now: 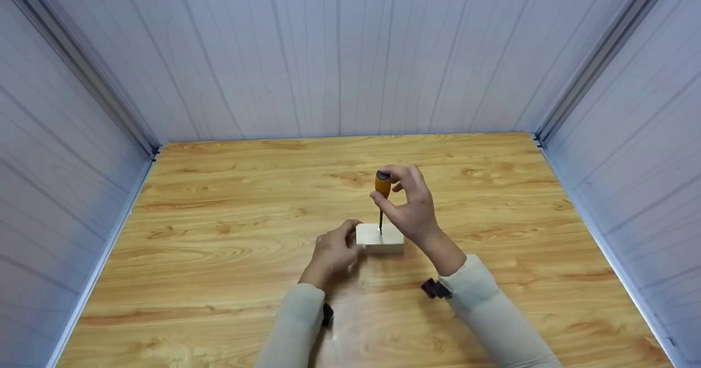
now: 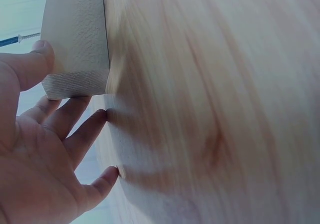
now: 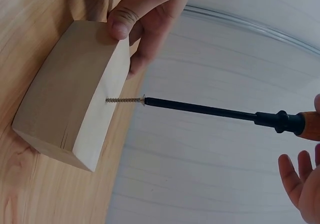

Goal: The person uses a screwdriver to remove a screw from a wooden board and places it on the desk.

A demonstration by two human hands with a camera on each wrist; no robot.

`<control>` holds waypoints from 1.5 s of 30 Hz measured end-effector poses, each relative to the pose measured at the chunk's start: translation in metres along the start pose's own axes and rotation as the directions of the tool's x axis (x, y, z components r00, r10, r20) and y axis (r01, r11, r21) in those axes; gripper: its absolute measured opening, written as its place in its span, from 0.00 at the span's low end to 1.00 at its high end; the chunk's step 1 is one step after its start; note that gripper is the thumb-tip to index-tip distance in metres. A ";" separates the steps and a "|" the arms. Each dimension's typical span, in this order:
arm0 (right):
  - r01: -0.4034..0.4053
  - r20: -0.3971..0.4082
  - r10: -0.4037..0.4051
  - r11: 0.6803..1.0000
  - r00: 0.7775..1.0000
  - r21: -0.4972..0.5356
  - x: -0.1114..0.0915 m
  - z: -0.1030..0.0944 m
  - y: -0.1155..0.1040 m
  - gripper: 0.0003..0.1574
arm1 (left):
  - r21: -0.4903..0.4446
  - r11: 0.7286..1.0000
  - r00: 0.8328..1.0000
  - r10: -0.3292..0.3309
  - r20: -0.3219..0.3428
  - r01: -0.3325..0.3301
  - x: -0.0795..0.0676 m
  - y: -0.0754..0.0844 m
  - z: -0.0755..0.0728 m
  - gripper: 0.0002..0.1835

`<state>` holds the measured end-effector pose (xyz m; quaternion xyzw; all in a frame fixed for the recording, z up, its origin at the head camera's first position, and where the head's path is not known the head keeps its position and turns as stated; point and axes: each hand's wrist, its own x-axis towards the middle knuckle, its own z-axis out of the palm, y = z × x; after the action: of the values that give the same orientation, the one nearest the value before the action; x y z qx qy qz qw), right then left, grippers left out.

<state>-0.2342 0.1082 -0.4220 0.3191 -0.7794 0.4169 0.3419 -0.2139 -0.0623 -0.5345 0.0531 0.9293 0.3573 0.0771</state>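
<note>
A pale wooden block lies on the table in the head view. My left hand holds its left end, the thumb on the near edge and fingers behind. In the right wrist view a threaded screw stands out of the block's top face, its tip end in the wood and much of the thread showing. The black shaft of a screwdriver meets the screw's head in line with it. Above the block, my right hand pinches the screwdriver's orange handle between thumb and fingers, with the tool upright.
The block rests on a wood-grain tabletop. Pale panel walls enclose the table at the back and on both sides. Dark wrist-worn devices sit at both sleeve cuffs.
</note>
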 end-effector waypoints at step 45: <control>-0.027 -0.083 0.049 0.969 0.995 0.246 -0.003 0.008 -0.002 0.28 | -0.002 1.000 1.000 0.011 -0.020 -0.011 -0.002 0.000 0.000 0.25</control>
<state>-0.2331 0.1013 -0.4267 0.3251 -0.7122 0.5300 0.3260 -0.2117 -0.0627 -0.5344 0.0544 0.9294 0.3591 0.0661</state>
